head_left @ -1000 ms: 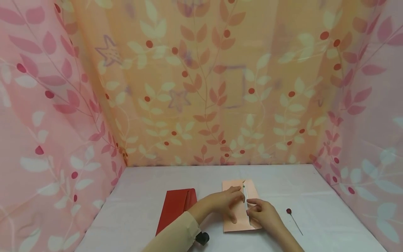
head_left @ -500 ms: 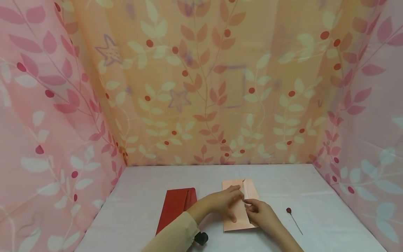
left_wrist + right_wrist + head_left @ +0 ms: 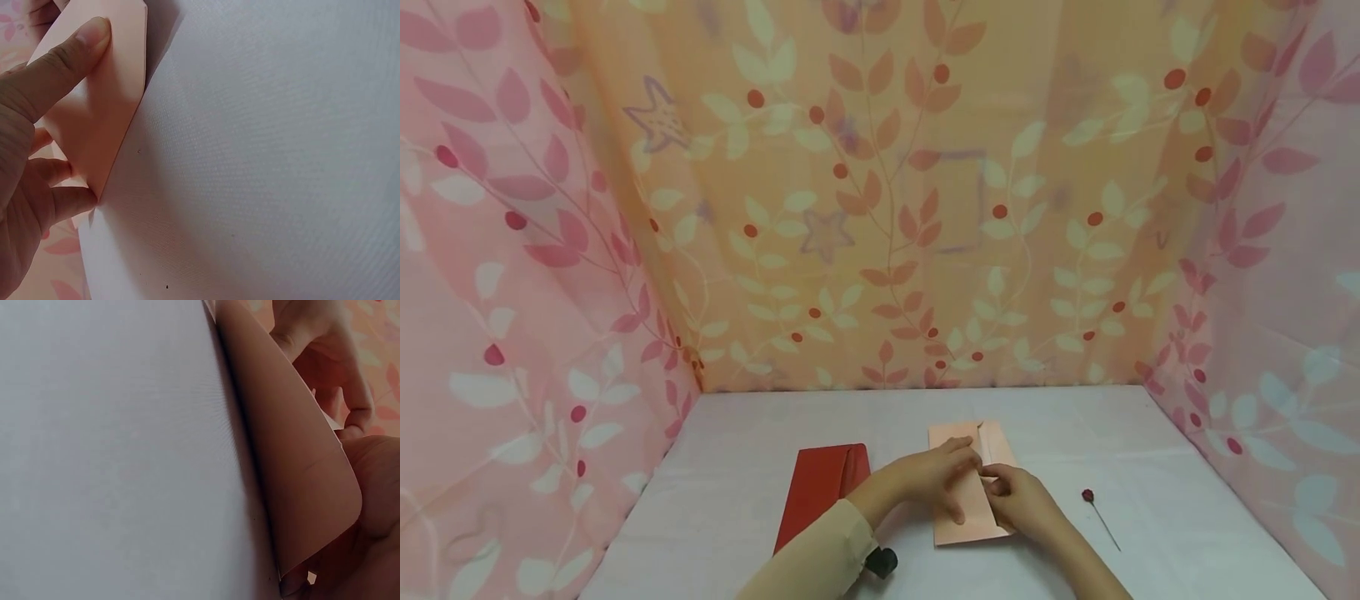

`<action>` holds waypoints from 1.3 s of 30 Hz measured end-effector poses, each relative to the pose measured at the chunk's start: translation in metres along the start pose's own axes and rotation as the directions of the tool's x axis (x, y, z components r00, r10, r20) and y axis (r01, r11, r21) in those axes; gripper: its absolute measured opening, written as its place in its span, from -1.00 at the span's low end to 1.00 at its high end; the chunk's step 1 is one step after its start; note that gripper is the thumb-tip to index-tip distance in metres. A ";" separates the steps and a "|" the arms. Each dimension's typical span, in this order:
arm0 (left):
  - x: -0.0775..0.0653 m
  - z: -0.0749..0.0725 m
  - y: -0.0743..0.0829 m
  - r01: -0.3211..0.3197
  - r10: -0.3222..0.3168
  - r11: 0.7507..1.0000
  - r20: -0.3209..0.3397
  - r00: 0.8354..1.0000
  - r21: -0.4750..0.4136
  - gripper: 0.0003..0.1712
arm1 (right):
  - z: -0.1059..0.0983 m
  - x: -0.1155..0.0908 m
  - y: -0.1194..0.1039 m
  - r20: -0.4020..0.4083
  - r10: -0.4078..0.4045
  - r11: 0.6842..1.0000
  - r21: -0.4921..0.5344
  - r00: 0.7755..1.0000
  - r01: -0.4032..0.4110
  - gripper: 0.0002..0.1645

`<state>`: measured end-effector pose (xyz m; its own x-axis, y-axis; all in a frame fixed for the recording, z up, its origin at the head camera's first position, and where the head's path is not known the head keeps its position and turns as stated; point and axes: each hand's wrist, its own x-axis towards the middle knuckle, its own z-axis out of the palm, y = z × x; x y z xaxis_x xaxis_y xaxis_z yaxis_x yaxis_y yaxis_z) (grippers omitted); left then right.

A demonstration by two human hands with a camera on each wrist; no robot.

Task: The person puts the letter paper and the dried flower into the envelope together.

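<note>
A pink paper envelope [image 3: 967,504] lies upright on the white table, its long opening along the right side and the flap [image 3: 294,450] spread to the right. My left hand [image 3: 936,479] grips it from the left. Its thumb [image 3: 94,37] presses the paper face, while its other fingers bend at the edge of the opening. At the middle of the opening is my right hand [image 3: 1018,500], thumb and forefinger curled at the paper edge. In the right wrist view the flap hides much of that hand. A pale strip [image 3: 987,442] shows inside the opening.
To the left lies a red envelope [image 3: 812,492], partly behind my left forearm. A dark red flower-headed pin [image 3: 1088,497] with a long thin stem lies at the right. Patterned cloth walls [image 3: 880,250] enclose the table [image 3: 775,417] at the back and sides.
A small white item with a green spot, seen at the opening a second ago, is no longer visible. My right hand has moved slightly left and inward at the opening; the left hand stays put.
</note>
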<state>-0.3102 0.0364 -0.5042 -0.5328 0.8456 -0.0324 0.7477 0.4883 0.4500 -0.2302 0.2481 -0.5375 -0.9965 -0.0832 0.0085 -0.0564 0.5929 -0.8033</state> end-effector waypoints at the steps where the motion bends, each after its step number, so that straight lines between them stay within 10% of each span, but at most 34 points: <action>1: 0.000 0.000 0.000 -0.002 0.002 1.000 0.001 1.000 -0.007 -0.15 | 0.000 0.000 -0.001 0.009 0.007 1.000 0.004 1.000 -0.007 -0.49; 39: 0.003 0.000 -0.001 0.054 -0.055 0.998 0.014 0.998 0.022 -0.20 | -0.033 -0.028 -0.005 -0.055 -0.007 0.992 -0.130 0.998 -0.001 -0.60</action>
<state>-0.3119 0.0384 -0.5045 -0.5672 0.8206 -0.0698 0.7261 0.5382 0.4280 -0.2045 0.2740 -0.5137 -0.9980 -0.0429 0.0465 -0.0633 0.6920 -0.7191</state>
